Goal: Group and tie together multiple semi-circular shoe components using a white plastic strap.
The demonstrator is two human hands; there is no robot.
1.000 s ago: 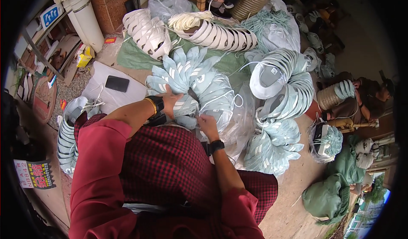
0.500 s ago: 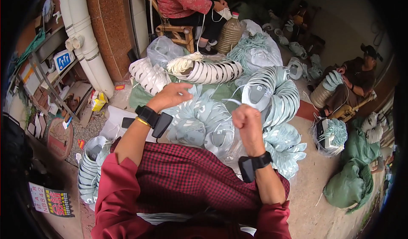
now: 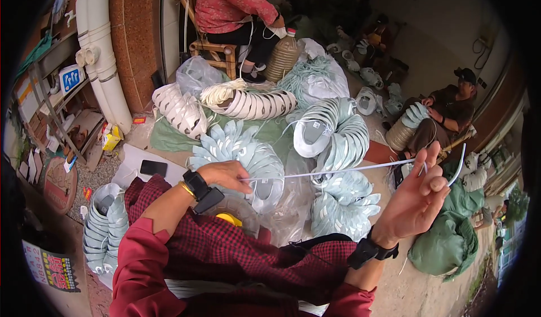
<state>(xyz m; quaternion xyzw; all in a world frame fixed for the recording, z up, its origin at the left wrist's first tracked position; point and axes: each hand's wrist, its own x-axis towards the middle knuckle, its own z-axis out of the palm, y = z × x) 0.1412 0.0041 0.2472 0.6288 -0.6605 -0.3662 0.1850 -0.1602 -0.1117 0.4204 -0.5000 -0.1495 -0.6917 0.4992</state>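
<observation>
A thin white shoelace [image 3: 338, 171] stretches nearly straight between my two hands. My left hand [image 3: 225, 175] is closed, pinching one part of it at the fingertips, just over a bundle of pale blue-green shoe uppers [image 3: 236, 148]. Out to the right and raised, my right hand [image 3: 414, 198] has the other part running through its bent fingers. The lace's loose end curls up beyond those fingers. Below the lace, between my hands, lie another fanned bundle of uppers [image 3: 344, 204] and a clear plastic bag [image 3: 290, 204]. A yellow object [image 3: 229, 219] shows at my lap, its kind unclear.
Cream uppers [image 3: 180, 111] lie on a green cloth ahead, near a large capped bottle [image 3: 283, 55]. A phone [image 3: 154, 168] rests on a pale sheet at left. One person [image 3: 234, 7] sits ahead, another [image 3: 451, 105] at right. Green sacks [image 3: 445, 249] stand at far right.
My right hand has swung right and up, drawing the lace out straight. My left hand has come lower and nearer. The view has shifted, and the phone now shows fully.
</observation>
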